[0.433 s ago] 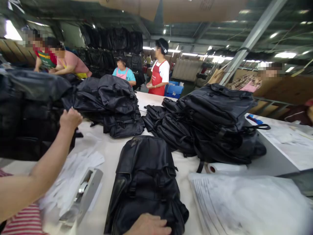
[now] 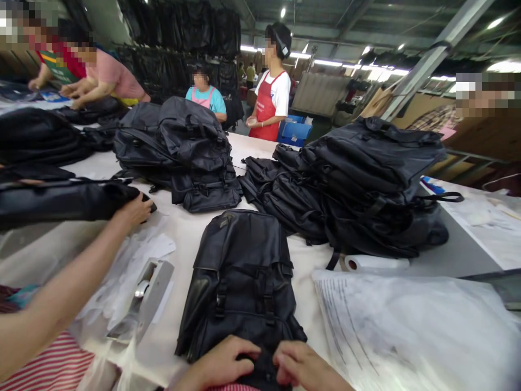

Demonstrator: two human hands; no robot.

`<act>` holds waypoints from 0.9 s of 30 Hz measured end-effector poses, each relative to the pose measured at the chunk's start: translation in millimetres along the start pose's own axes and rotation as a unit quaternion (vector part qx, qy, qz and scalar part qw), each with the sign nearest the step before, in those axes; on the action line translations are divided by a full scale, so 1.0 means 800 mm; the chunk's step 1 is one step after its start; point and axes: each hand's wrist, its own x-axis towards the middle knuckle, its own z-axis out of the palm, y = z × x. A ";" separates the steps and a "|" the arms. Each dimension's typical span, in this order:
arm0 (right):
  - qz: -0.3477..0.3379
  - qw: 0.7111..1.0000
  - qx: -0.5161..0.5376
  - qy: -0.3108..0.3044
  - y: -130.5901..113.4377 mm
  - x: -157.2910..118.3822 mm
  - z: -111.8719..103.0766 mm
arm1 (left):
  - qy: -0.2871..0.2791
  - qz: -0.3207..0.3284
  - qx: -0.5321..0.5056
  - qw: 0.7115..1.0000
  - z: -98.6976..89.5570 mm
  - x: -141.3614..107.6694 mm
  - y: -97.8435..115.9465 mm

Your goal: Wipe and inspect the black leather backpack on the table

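Observation:
A black backpack with two buckled straps lies front side up on the white table, in front of me. My left hand rests on its near end, thumb and fingers apart. Close beside it on the right, my right hand has its fingers curled against the backpack's near edge, pinching the black material. The very bottom of the backpack is partly hidden by both hands.
Piled black backpacks stand behind left, more behind right. A tape dispenser lies left, near a co-worker's hand on a black bag. A plastic-wrapped stack and a white roll lie right.
My right hand has come into view at the backpack's near end, and my left hand has shifted slightly left. The co-worker's hand now holds a bag, and the large bag at left has been lowered.

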 end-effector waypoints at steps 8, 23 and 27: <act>-0.022 0.948 -0.313 -0.055 -0.006 0.129 0.047 | 0.258 -0.033 0.059 0.964 -0.035 -0.018 0.011; -0.134 0.936 -0.322 -0.037 -0.036 0.046 0.026 | 0.279 -0.038 -0.040 0.959 -0.099 0.000 0.017; -0.149 0.940 -0.306 0.006 -0.023 0.017 0.038 | 0.343 -0.063 -0.080 0.934 -0.100 -0.027 0.028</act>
